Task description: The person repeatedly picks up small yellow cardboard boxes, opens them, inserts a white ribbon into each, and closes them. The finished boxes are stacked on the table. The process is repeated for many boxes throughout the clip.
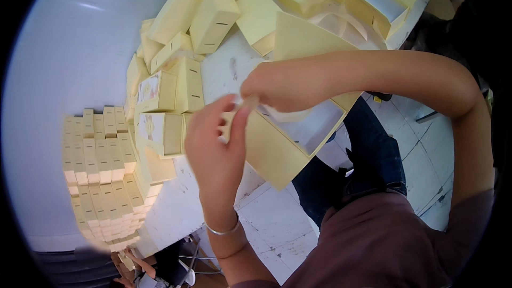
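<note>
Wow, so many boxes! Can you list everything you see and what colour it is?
near open box: one, pale yellow, under the hands
other open box: one, pale yellow, upper right
ribbon: one, pale peach, beside that box
loose boxes: over ten, pale yellow, across the table
stacked boxes: dozens, cream, left
table: one, white, middle
floor tiles: several, whitish, below
another person: one, bottom left
shirt: one, brownish maroon, lower right
bracelet: one, silver, left wrist
left hand: one, centre
right hand: one, centre

A scuffed white table bears many pale yellow boxes, some of them open.
</note>
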A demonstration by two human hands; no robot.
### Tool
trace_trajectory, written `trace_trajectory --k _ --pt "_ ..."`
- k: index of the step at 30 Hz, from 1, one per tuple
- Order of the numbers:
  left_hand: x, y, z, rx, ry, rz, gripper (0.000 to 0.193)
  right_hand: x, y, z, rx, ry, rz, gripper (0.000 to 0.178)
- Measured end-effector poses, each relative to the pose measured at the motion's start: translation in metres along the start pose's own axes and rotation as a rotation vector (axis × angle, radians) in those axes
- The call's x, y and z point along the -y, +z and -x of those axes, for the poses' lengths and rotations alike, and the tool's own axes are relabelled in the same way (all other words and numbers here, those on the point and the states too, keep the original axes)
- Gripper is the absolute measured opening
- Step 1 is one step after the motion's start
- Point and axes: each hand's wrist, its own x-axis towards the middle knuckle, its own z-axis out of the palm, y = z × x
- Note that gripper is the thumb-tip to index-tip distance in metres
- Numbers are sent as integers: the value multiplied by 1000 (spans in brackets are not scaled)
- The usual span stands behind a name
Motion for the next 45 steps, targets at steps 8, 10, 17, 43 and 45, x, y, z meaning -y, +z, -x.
trace_trajectory --k 8,10,17,43,45 --pt "51 32 51 54 -361 611 84 -34 45 -1 -68 -29 19 16" --pt "50 40 54 112 -482 823 85 -39 50 -6 -83 104 -477 17" --pt "47 45 53 36 -520 891 83 -58 74 -15 -153 102 -496 17" --pt "82 96 71 69 -414 810 42 -52 81 -32 -52 89 -80 9" --pt "89 100 75 69 -241 451 35 -53 81 -33 -62 71 -76 11"
